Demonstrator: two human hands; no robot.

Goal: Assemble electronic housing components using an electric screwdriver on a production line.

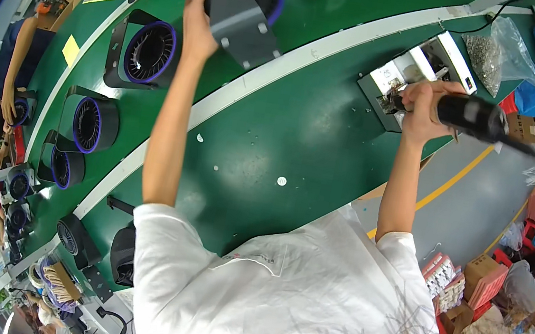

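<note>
In the head view, a clear plastic bag (pixel 514 58) lies at the far right of the green table (pixel 272 136), with many small metal parts (pixel 481 61) gathered in its near end. Just beside it stands a white-topped screw feeder (pixel 458 57); small metal pieces show in its opening, too small to tell apart.

The person's right hand (pixel 425 111) has its grip closed around a black electric screwdriver (pixel 471 115), whose tip end is at the feeder's opening; whether the tip touches anything cannot be told. The left hand (pixel 200 23), well apart from it, has its grip pressed on the side of a black bracketed unit with a purple ring (pixel 245 20), held over the white rail (pixel 253 81); the fingertips are partly hidden. Three similar purple-ringed units (pixel 149 54) stand to the left.
</note>
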